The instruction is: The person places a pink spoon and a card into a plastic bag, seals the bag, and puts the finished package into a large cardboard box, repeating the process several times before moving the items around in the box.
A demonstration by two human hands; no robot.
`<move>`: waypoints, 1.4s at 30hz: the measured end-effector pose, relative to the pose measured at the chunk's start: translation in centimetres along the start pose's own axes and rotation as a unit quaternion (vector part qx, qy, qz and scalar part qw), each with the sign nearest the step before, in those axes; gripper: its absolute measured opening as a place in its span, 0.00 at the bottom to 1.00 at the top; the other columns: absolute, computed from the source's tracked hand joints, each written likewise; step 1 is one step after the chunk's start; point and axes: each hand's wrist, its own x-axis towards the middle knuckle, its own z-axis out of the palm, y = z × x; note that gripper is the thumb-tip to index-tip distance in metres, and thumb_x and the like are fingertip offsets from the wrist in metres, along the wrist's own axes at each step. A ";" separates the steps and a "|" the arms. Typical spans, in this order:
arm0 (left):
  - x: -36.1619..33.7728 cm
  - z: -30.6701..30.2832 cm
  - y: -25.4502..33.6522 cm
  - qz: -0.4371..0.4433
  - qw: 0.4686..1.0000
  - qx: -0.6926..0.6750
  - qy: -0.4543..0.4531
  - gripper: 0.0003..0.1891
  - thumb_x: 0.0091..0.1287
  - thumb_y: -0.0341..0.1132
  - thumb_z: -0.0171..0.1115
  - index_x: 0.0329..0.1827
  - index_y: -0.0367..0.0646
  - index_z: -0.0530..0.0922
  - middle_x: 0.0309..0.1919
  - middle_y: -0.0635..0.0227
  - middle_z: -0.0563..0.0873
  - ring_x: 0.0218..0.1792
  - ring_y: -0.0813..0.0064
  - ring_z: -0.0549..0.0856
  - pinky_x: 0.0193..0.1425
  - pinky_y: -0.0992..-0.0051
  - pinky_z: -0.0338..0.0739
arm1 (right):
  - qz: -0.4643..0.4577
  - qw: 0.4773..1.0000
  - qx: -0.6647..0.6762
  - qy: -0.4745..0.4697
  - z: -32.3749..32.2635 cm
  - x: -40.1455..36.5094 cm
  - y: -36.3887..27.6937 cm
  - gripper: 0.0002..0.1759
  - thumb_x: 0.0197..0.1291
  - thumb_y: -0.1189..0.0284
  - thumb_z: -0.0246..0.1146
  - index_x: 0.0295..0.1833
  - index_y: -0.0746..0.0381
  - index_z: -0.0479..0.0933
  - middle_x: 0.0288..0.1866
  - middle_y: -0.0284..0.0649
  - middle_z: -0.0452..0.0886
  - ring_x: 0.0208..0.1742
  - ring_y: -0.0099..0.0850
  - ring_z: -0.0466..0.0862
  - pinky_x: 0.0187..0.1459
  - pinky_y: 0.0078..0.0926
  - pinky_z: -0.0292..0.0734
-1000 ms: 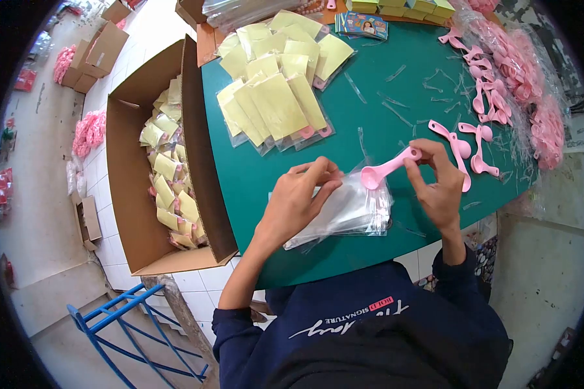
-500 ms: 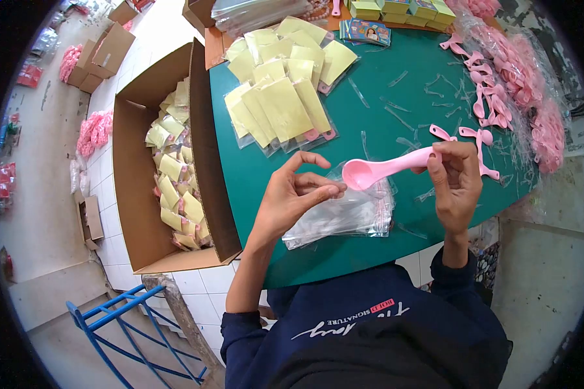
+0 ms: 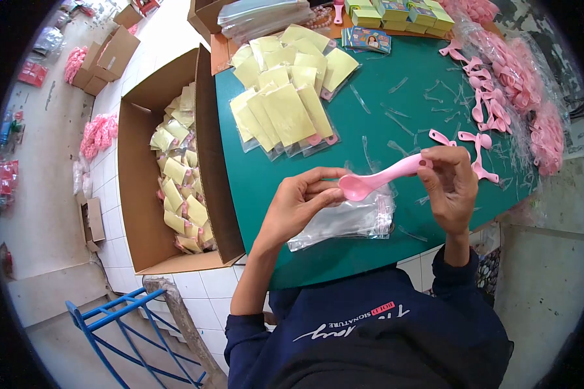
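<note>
A pink spoon (image 3: 386, 176) is held level above the green table (image 3: 396, 84). My right hand (image 3: 449, 185) pinches its handle end between thumb and fingers. At the bowl end, my left hand (image 3: 305, 201) has its thumb and fingers closed on the bowl's edge. Beneath the spoon lies a stack of clear plastic bags (image 3: 347, 227). Packets with pale yellow cards (image 3: 285, 117) are piled farther back on the table. More pink spoons (image 3: 490, 107) lie at the right among clear plastic strips.
A cardboard box (image 3: 143, 194) full of yellow-card packets stands left of the table. Pink items in clear plastic (image 3: 516, 71) line the right edge. Card stacks (image 3: 399, 13) sit at the back. A blue metal frame (image 3: 117, 318) stands at the lower left.
My left hand has closed its fingers on the spoon's bowl, where before they were spread beside it. The spoon is slightly lower and farther left.
</note>
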 end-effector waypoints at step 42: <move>-1.4 -0.7 2.7 0.314 0.946 -0.083 -0.006 0.20 0.73 0.45 0.45 0.40 0.36 0.79 0.38 0.49 0.85 0.43 0.55 0.86 0.54 0.56 0.77 | -0.024 0.879 -0.447 -0.166 -11.5 20.8 19.1 0.19 0.59 0.59 0.59 0.44 0.65 0.80 0.42 0.51 0.81 0.46 0.47 0.78 0.51 0.35 0.73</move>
